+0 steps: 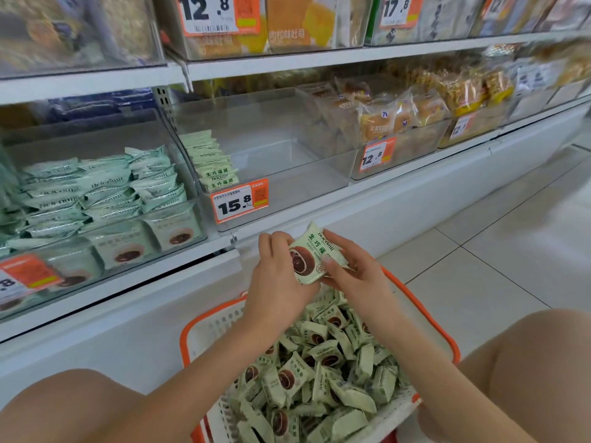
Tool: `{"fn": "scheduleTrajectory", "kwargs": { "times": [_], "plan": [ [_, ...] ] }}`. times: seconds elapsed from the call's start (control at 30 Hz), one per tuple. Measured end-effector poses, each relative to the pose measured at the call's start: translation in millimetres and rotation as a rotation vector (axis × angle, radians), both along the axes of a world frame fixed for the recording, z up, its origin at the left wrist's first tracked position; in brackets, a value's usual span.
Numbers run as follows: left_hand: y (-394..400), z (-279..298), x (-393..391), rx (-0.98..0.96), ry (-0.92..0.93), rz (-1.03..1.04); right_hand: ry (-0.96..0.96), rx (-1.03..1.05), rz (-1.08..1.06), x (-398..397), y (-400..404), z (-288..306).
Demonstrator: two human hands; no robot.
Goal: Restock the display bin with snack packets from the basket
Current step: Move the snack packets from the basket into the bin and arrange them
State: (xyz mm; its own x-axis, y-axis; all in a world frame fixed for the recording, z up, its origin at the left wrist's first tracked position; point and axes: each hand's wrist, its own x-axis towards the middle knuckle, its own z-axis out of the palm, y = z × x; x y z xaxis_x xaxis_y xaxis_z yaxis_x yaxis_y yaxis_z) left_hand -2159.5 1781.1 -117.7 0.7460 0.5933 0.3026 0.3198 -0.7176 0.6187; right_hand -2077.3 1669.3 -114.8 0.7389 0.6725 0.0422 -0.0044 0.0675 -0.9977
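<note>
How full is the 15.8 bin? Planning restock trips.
Mostly empty: the display bin holds one row of packets against its left wall.

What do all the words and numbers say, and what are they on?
"15.8": orange price tag on the clear bin.
"12.8": tag on the bread bin.
"12.8": tag on the top shelf.
"17.8": top tag.
"生巧福团": stacked packets in the bin.
"生巧福": the packet held by the left hand and right hand.
Basket packets, barcodes: too small to read.
</note>
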Motion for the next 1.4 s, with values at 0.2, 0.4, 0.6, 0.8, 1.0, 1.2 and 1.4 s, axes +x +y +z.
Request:
{"fn": "scheduleTrajectory", "kwargs": {
  "times": [0.2, 0.4, 0.6, 0.8, 1.0, 1.2, 1.4],
  "plan": [
    [1, 5, -4, 0.016, -0.065, 0.010, 0.039, -0.003, 0.025, 0, 8, 4],
    [19, 16, -7, 0.114, 0.173, -0.224, -0.089, -0.043, 0.055, 19, 16, 23],
    [48, 32, -10, 0.330, 0.200, -0.133, -0.287, -0.141, 0.261, 45, 38, 49],
    [71, 47, -13, 0.343, 0.096, -0.011, -0.399, -0.214, 0.359, 55, 73, 68],
    [100, 56, -16, 0.262, 0.009, 0.195, -0.574, -0.208, 0.283, 67, 123, 104],
    [137, 61, -33, 0.300, 0.114, 0.367, -0.665, -0.291, 0.285, 89, 189, 127],
    [144, 60, -24, 0.370, 0.205, 0.304, -0.784, -0.587, 0.495, 84, 233, 97]
  ]
}}
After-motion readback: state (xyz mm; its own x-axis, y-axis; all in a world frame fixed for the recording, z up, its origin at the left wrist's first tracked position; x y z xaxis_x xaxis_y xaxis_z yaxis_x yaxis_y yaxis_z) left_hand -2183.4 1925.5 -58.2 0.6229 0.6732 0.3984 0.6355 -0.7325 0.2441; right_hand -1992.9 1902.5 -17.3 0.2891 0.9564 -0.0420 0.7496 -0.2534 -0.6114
